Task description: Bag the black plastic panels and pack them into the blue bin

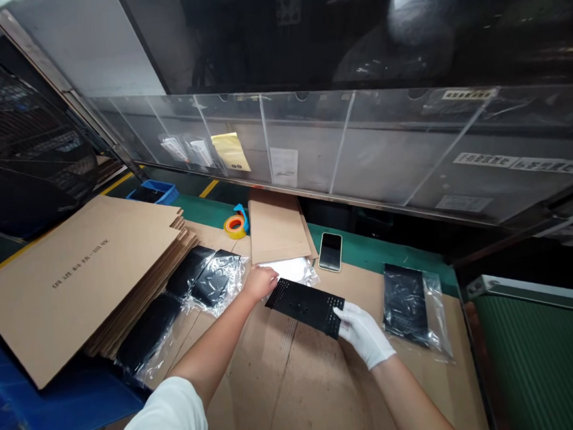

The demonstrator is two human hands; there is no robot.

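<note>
White sleeve at six o'clock, then my two hands: the bare left hand (258,282) pinches the black perforated panel (306,305) at its ten o'clock end, the gloved right hand (361,332) clamps its four o'clock end. It looks unbagged; bagged panels (210,278) wait at nine o'clock. Fingertips beneath are hidden.

Matt black perforated panel (307,306), glossy plastic bags (415,307)

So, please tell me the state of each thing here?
Black panel: unwrapped, held at both ends.
Left hand: bare, on panel.
Right hand: gloved, gripping panel.
Bagged panel: lying flat.
Phone: screen off.
Cardboard stack: flat, piled.
Tape roll: lying flat.
</note>
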